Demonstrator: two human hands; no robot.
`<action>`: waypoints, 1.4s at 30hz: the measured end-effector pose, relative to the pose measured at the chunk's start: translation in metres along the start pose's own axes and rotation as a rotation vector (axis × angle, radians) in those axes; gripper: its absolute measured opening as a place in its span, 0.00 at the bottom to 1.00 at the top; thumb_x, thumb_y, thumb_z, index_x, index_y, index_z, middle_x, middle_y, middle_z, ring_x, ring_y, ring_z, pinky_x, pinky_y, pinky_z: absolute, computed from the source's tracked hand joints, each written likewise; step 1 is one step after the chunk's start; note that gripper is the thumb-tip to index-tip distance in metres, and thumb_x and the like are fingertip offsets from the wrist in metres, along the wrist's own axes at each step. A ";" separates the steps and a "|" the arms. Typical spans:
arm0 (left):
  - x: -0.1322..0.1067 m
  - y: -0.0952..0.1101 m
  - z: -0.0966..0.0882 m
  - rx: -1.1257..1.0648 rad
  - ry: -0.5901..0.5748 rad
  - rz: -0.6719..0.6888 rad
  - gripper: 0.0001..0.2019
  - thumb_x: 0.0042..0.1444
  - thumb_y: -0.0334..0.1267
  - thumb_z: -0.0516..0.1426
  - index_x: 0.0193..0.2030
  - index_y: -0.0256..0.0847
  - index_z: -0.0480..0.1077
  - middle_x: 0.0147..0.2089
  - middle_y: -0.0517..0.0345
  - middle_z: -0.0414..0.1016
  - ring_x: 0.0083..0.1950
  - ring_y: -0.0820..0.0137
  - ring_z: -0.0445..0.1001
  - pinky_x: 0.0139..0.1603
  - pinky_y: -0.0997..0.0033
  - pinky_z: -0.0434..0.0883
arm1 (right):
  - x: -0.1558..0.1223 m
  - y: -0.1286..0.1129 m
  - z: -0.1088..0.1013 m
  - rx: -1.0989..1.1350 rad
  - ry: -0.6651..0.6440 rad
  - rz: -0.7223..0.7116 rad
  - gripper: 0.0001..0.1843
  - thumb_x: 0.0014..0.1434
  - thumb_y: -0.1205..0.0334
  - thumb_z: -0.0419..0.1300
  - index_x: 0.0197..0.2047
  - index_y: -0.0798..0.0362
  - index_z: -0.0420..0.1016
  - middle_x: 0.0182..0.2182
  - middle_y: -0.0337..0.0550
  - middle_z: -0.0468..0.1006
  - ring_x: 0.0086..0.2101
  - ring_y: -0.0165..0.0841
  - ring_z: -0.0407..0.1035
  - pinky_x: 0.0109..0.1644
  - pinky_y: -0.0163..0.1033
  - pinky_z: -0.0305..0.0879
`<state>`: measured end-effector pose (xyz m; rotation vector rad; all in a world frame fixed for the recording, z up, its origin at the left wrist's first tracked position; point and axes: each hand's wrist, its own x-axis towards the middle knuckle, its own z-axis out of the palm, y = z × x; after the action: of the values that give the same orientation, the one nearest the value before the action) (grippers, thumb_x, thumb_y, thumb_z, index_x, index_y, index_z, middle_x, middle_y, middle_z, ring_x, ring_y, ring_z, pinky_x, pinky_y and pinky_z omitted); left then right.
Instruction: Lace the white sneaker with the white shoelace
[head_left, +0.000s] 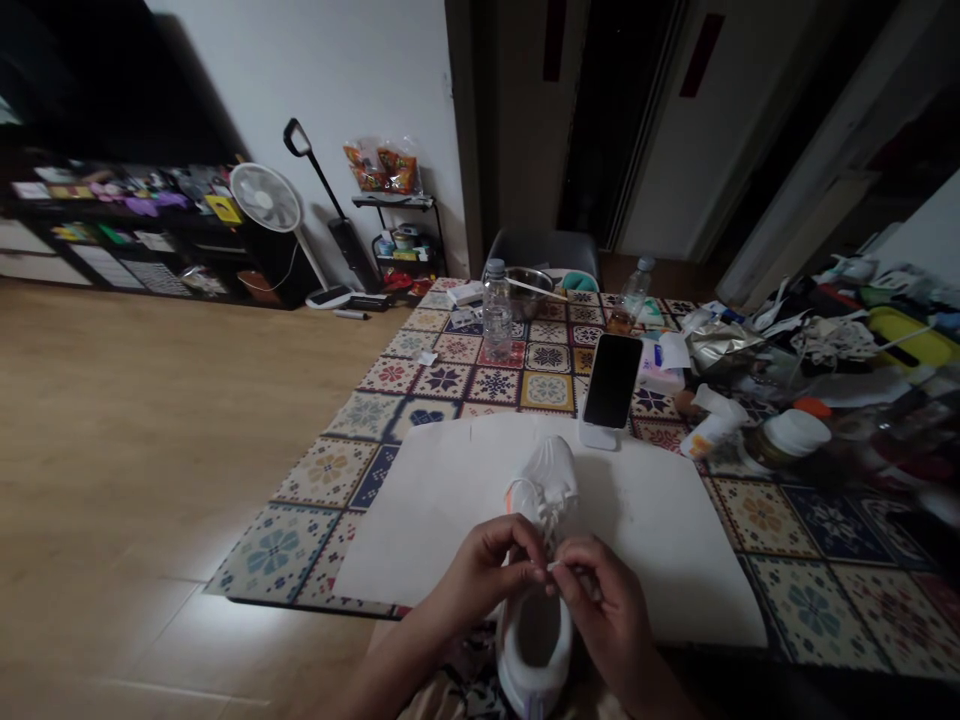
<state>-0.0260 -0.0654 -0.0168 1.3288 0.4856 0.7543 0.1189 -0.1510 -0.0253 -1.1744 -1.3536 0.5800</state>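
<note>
A white sneaker with an orange trim lies toe-away on a large white sheet of paper at the near edge of the table. My left hand and my right hand meet over the shoe's middle, each with fingers pinched on a white shoelace. The heel opening shows between my wrists.
A black phone stands upright on a white stand just beyond the paper. A plastic water bottle, a metal bowl and a second bottle stand farther back on the patterned tablecloth. Clutter of tubes, jars and bags fills the right side. A fan stands by the wall.
</note>
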 end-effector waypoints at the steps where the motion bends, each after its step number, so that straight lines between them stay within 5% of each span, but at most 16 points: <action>1: -0.001 0.000 0.000 0.006 -0.007 -0.016 0.22 0.48 0.54 0.68 0.25 0.35 0.70 0.25 0.56 0.73 0.30 0.71 0.69 0.34 0.72 0.62 | -0.001 0.002 0.001 0.027 0.020 0.043 0.07 0.67 0.59 0.56 0.36 0.50 0.71 0.28 0.39 0.76 0.27 0.29 0.73 0.33 0.31 0.73; 5: -0.005 0.000 -0.002 0.028 0.010 -0.051 0.22 0.47 0.54 0.68 0.25 0.35 0.69 0.26 0.57 0.73 0.30 0.72 0.68 0.35 0.72 0.62 | 0.001 0.003 0.002 0.000 0.085 0.048 0.04 0.65 0.61 0.58 0.38 0.50 0.71 0.29 0.39 0.77 0.29 0.29 0.74 0.33 0.31 0.73; 9: -0.006 0.001 -0.003 0.049 0.076 -0.064 0.21 0.45 0.53 0.69 0.26 0.35 0.71 0.27 0.58 0.73 0.31 0.72 0.67 0.36 0.72 0.62 | 0.003 -0.001 -0.005 -0.193 -0.049 -0.095 0.07 0.63 0.67 0.58 0.44 0.48 0.75 0.39 0.45 0.79 0.41 0.35 0.75 0.46 0.37 0.73; 24: -0.003 0.002 -0.003 0.248 0.017 0.138 0.18 0.56 0.52 0.63 0.29 0.36 0.75 0.31 0.52 0.75 0.37 0.67 0.72 0.41 0.70 0.66 | 0.001 0.005 -0.005 -0.258 -0.067 -0.169 0.06 0.63 0.70 0.55 0.38 0.48 0.67 0.37 0.42 0.75 0.40 0.34 0.70 0.46 0.37 0.68; 32: -0.004 0.007 -0.001 0.208 0.071 -0.078 0.21 0.52 0.56 0.64 0.31 0.35 0.75 0.27 0.58 0.71 0.32 0.71 0.63 0.36 0.73 0.61 | 0.000 0.002 -0.007 -0.260 0.002 -0.172 0.07 0.62 0.71 0.57 0.39 0.48 0.68 0.33 0.38 0.75 0.36 0.32 0.70 0.42 0.37 0.68; 42: 0.001 0.005 0.001 -0.028 0.099 -0.252 0.24 0.39 0.56 0.70 0.27 0.35 0.73 0.27 0.60 0.73 0.31 0.73 0.65 0.36 0.74 0.61 | 0.004 0.000 -0.004 -0.487 0.013 -0.433 0.08 0.64 0.73 0.56 0.41 0.50 0.71 0.33 0.41 0.76 0.35 0.34 0.70 0.43 0.41 0.67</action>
<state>-0.0257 -0.0650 -0.0111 1.1810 0.7051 0.6169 0.1229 -0.1490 -0.0231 -1.2040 -1.7300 -0.0761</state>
